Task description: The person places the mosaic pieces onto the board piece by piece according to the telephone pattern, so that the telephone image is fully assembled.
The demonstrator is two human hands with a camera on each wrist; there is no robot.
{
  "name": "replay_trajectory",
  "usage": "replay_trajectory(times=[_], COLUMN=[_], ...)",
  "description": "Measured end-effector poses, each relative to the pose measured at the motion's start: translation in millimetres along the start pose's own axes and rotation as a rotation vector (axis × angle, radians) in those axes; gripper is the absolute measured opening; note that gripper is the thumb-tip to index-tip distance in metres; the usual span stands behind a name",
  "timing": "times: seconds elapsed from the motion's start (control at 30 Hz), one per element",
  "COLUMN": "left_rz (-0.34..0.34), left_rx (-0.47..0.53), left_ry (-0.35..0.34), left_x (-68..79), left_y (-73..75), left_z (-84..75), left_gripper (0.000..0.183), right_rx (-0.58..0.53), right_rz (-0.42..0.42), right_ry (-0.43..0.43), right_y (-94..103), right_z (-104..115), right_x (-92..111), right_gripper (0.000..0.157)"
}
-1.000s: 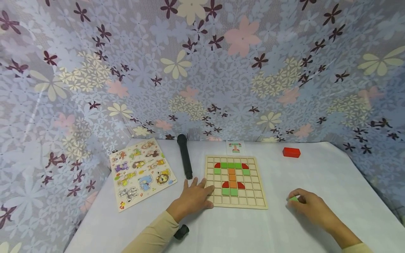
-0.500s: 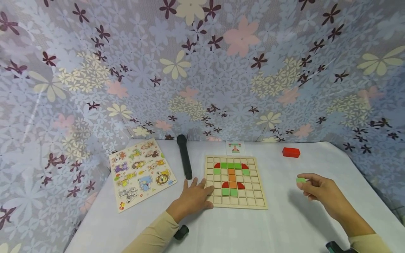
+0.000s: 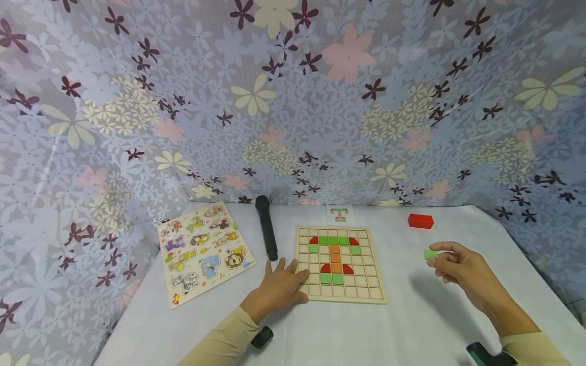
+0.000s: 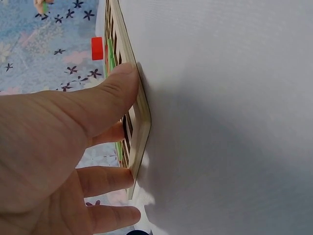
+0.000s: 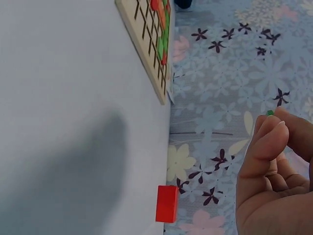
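My left hand (image 3: 276,287) lies spread at the left side of a wooden grid board (image 3: 375,292). In the left wrist view, its thumb (image 4: 115,88) rests on the board's edge, with the fingers fairly straight beside it. Red, green and orange tiles form a T-like pattern on the board, among them an orange tile (image 3: 336,258) in the stem. To the right of the board, my right hand (image 3: 462,267) pinches a small green tile (image 3: 430,253) between thumb and fingertips, raised above the table. Only a sliver of the green tile (image 5: 270,113) shows in the right wrist view.
A pattern card (image 3: 340,215) lies behind the board. At the back right sits a red block (image 3: 420,221). On the left are a black microphone (image 3: 267,229) and an animal puzzle board (image 3: 206,249). A flowered cloth (image 3: 293,101) hangs behind the white table.
The right hand has risen away from the table with the green tile and moved farther back, and the tile has turned in its fingers. The left hand has stayed in place.
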State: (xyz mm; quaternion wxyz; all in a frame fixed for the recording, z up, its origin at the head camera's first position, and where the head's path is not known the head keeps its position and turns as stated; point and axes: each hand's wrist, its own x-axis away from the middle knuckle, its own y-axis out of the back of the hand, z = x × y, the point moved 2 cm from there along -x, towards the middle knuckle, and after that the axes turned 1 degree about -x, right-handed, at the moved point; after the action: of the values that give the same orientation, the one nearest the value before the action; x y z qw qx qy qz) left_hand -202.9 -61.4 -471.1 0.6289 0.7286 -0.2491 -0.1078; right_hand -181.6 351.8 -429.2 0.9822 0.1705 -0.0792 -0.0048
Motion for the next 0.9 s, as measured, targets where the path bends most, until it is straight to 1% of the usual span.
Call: replay_trajectory(times=[0.3,0.57,0.7,0.9], left_rz=[0.005,-0.002,-0.005,-0.007], left_rx=[-0.001,-0.005,0.002,0.004], left_ry=[0.008,-0.006,-0.009,-0.007], left_x=[1.1,0.6,-0.2,-0.7], left_y=[-1.2,-2.4,-2.7,-2.3], left_z=[0.7,2.0,2.6,2.1], left_gripper=[0.066,0.066,0.066,0.065], right_rx=[0.017,0.036,0.005,-0.041], right_rz=[0.016,0.043,0.061,0.113], right_ry=[0.046,0.045,0.032,0.026], right_y=[-18.3,-46.0,-62.4,-83.4], right_z=[14,26,29,26], right_x=[-6,-17,-22,-26], right_gripper=[0.045,0.058,0.055,0.051])
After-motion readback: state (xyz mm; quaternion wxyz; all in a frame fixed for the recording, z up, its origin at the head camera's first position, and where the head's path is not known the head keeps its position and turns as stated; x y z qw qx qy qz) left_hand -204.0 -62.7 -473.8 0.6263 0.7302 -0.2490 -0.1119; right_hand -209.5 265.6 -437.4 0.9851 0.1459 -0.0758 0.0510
